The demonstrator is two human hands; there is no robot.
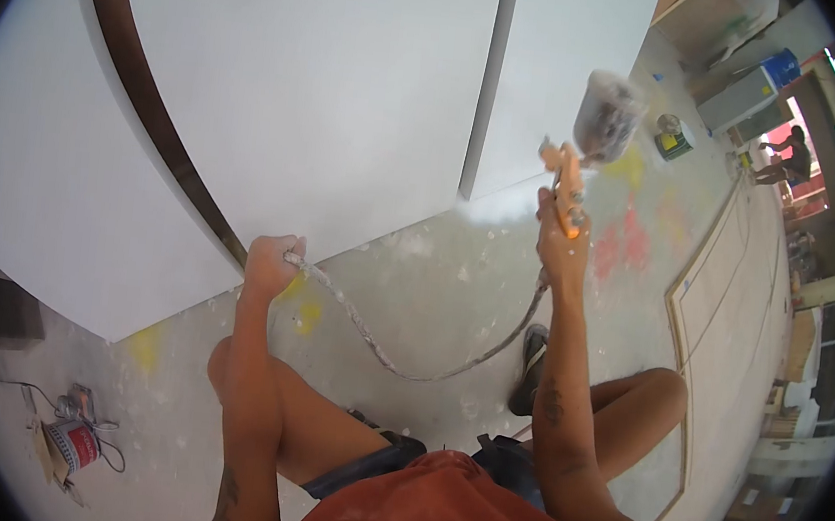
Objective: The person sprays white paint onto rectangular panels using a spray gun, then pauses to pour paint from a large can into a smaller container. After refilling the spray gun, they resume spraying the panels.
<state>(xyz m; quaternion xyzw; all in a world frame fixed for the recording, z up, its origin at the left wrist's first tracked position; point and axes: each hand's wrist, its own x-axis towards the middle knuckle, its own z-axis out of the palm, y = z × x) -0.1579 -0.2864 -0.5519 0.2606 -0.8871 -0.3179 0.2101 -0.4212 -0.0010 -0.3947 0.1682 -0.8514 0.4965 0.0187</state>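
My right hand (562, 244) is wrapped round an orange spray gun (570, 190) with a paint-smeared, cloudy cup (609, 116) on top. From its grip a paint-crusted hose (378, 354) sags across to my left hand (272, 265), which is closed round it. Large white panels (304, 79) stand before me, parted by a dark curved gap on the left and a narrow grey one (489, 87) nearer the gun. A pale haze shows by the lower edge of the right panel (556, 73), close to the gun.
Yellow and red paint stains mark the concrete floor (417, 261). A can (673, 137) stands beyond the gun. At lower left lie a red-and-white tub (76, 444) and a corded tool (82, 402). A long board (728, 321) lies right; another person (792, 156) crouches far off.
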